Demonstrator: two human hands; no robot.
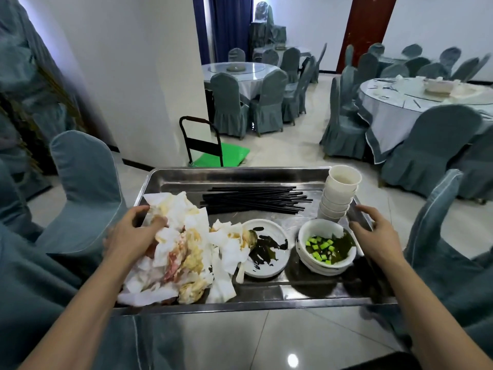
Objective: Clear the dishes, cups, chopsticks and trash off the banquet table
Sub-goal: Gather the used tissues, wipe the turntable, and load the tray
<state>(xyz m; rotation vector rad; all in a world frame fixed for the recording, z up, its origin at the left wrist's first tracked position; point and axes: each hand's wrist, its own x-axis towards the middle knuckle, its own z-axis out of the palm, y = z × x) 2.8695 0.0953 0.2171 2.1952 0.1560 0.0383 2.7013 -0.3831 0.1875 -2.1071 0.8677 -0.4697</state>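
Note:
I hold a steel tray (240, 177) in front of me above the floor. My left hand (133, 236) grips its left rim, the thumb resting on a heap of stained paper napkins (181, 249). My right hand (373, 236) grips the right rim. On the tray lie a bundle of black chopsticks (253, 200), a tilted stack of paper cups (340, 193), a white plate (269, 249) with dark seaweed scraps and a spoon, and stacked white bowls (326, 247) holding green cubes in broth.
Grey-blue covered chairs stand close on my left (85, 182) and right (440, 222). A green platform trolley (213, 150) sits by the white pillar ahead. A round table (400, 108) with dishes is at the right, another round table (240, 73) farther back.

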